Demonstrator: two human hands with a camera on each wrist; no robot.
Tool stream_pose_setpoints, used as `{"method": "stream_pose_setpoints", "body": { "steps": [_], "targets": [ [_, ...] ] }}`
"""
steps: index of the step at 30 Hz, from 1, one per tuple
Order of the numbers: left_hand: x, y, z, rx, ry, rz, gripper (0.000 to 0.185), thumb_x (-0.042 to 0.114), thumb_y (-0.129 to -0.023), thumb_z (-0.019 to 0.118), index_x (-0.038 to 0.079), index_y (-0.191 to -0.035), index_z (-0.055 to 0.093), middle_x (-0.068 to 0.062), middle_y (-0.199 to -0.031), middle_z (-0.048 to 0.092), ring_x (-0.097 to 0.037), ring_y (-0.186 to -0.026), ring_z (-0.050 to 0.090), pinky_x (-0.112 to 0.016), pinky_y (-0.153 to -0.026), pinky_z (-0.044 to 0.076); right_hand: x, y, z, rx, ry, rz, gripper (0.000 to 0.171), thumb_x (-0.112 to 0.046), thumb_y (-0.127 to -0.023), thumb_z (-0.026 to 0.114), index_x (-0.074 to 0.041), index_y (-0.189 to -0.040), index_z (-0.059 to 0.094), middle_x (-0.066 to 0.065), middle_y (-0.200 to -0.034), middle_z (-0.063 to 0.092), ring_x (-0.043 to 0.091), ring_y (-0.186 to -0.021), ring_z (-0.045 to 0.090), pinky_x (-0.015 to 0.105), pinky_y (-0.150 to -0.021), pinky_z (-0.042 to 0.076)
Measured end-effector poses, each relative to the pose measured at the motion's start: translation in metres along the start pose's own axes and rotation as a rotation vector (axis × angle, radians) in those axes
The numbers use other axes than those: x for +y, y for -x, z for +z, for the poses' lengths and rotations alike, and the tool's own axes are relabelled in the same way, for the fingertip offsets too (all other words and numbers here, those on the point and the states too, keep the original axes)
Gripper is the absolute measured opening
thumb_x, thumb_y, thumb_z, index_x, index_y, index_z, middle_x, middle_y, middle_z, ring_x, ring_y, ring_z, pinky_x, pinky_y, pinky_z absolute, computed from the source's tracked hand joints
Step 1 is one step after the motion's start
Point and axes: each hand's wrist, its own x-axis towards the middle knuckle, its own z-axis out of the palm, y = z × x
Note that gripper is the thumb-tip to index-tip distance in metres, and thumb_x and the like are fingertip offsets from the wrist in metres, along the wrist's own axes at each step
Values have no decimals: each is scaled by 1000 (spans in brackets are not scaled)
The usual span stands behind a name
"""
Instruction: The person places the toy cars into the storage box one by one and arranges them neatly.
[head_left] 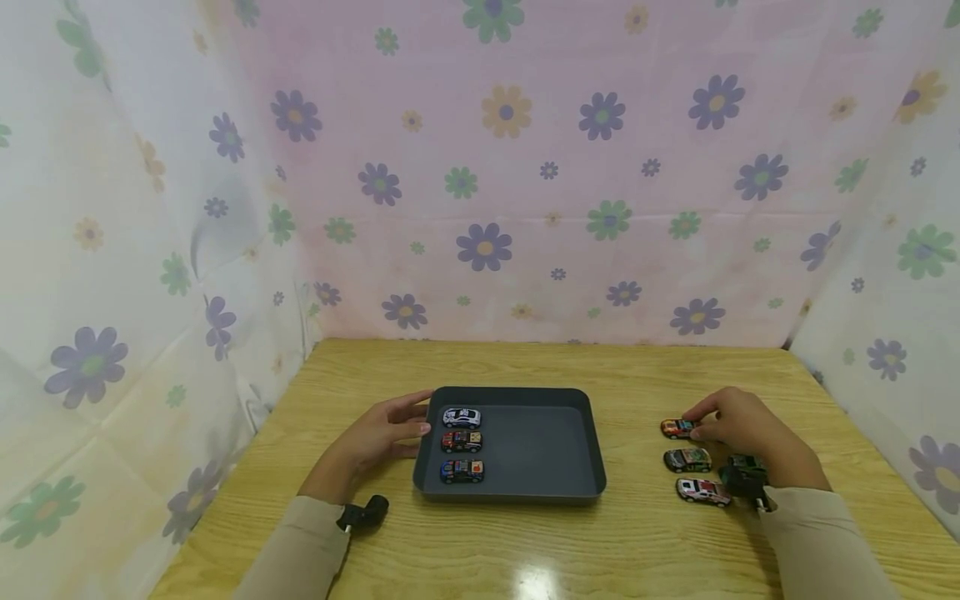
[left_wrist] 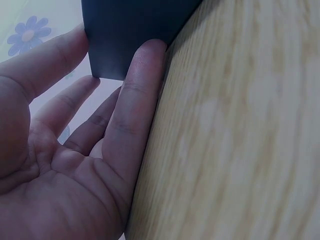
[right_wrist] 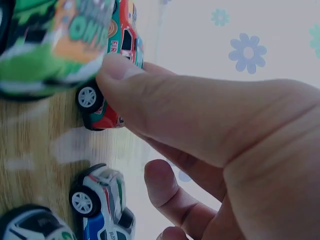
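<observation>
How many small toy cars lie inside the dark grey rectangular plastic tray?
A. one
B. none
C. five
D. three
D: the head view shows three toy cars in a column at the left side of the dark grey tray.

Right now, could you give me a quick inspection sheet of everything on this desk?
Surface: wooden table, glare spot at the near edge.
Job's things: dark tray holding three toy cars in a column; orange car, green car and white car on the table to its right.
Clutter: nothing seen.
Grips: left hand open, fingers against the tray's left wall; right hand touching the orange car.
Cables: nothing seen.
Surroundings: flowered cloth on three sides.
</observation>
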Motion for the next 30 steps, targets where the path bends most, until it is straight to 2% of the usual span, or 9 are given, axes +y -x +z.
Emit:
{"method": "stream_pose_setpoints", "body": {
  "steps": [6, 12, 17, 30],
  "targets": [
    [0, -2, 0, 6, 5, -8, 71, 19, -98, 73, 26, -160, 41, -19, -163, 40, -36, -139, 53, -48, -95, 61, -8, 0, -2, -6, 13, 23, 22, -15, -91, 79, -7, -111, 81, 14, -107, 76, 25, -89, 67, 41, -70, 57],
    [2, 1, 0, -1, 14, -17, 71, 18, -99, 72, 25, -161, 39, -21, -164, 37, -39, -143, 48, -48, -96, 60, -11, -1, 0, -12, 3, 39, 22, -14, -91, 79, -7, -112, 81, 12, -106, 77, 35, -99, 69, 51, -79, 60],
    [2, 2, 1, 3, 23, -30, 72, 18, -98, 73, 26, -161, 39, -20, -164, 37, -38, -144, 48, -48, -96, 60, -16, 0, 0, -23, -1, 42, 24, -14, -91, 79, -6, -113, 80, 10, -104, 78, 35, -98, 70, 54, -82, 59],
    [2, 0, 1, -11, 15, -15, 72, 19, -98, 73, 25, -161, 39, -20, -164, 38, -38, -144, 48, -48, -96, 60, -22, 1, 0, -32, 1, 55, 22, -13, -93, 76, -7, -114, 79, 7, -104, 76, 28, -95, 69, 51, -79, 59]
  ]
}}
